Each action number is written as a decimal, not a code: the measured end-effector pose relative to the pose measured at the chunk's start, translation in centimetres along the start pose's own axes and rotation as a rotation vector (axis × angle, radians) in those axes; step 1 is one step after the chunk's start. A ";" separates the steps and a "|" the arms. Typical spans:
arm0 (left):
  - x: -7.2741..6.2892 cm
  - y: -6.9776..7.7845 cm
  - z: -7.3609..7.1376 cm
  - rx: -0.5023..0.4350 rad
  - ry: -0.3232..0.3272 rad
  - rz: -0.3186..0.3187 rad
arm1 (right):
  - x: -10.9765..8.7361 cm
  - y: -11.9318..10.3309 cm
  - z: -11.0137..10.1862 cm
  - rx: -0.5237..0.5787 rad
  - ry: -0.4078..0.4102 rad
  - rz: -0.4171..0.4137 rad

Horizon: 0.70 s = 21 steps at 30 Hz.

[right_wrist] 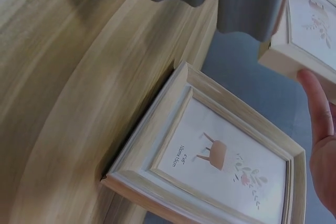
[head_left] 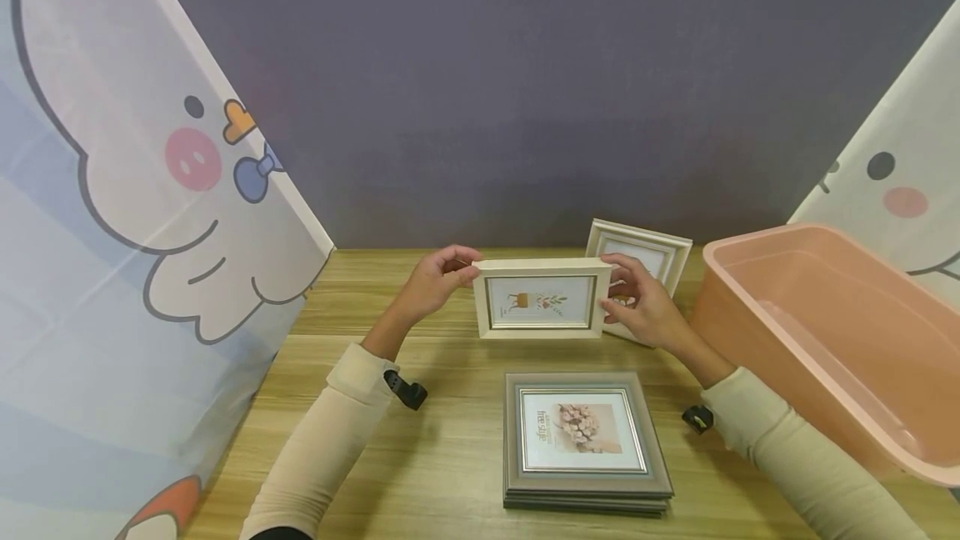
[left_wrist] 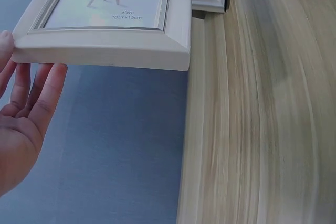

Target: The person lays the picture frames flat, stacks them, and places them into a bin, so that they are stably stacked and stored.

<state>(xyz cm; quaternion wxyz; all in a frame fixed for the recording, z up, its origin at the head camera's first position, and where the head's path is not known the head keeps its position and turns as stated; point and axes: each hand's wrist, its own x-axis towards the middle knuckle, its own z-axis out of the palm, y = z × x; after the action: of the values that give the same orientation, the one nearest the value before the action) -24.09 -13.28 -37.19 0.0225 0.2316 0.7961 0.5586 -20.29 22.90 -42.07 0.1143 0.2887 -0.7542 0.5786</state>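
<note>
A cream picture frame [head_left: 542, 332] with a small stool-and-flowers print is held up above the wooden table, its front toward me. My left hand [head_left: 441, 280] pinches its left end, thumb in front and fingers behind, as the left wrist view also shows. The right hand [head_left: 639, 300] grips the opposite end; in the right wrist view a finger [right_wrist: 318, 103] presses along the frame's edge. Behind the right hand a second cream frame [head_left: 678, 252] with a similar print stands tilted, partly hidden. Nearer me lies a stack of grey-brown frames [head_left: 645, 477], the top one showing a flower bouquet.
A large pink plastic tub [head_left: 780, 357] stands on the right of the table [head_left: 360, 473]. A dark grey wall [head_left: 480, 90] rises behind, with a cartoon-printed cloth [head_left: 112, 273] along the left side and another cloth [head_left: 900, 148] at the right.
</note>
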 end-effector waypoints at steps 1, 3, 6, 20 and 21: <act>0.0 0.1 0.1 0.000 0.001 0.002 | 0.0 -0.1 -0.1 0.002 -0.006 0.008; -0.1 0.2 0.2 -0.004 0.007 0.001 | -0.1 -0.1 -0.4 0.015 -0.021 0.027; -0.1 0.5 0.4 -0.018 0.018 -0.007 | -0.1 -0.1 -0.8 0.053 -0.049 0.067; -0.3 1.1 1.7 -0.185 -0.010 -0.178 | -0.1 -0.5 -2.4 0.170 -0.123 0.224; -0.3 1.1 1.9 -0.197 -0.021 -0.198 | -0.1 -0.5 -2.4 0.162 -0.120 0.242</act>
<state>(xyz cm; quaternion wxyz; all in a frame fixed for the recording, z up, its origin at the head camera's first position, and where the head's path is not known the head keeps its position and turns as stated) -22.87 -11.46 -37.00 0.1084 0.1545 0.7562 0.6266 -20.29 25.15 -40.98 -0.0254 0.2381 -0.7398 0.6288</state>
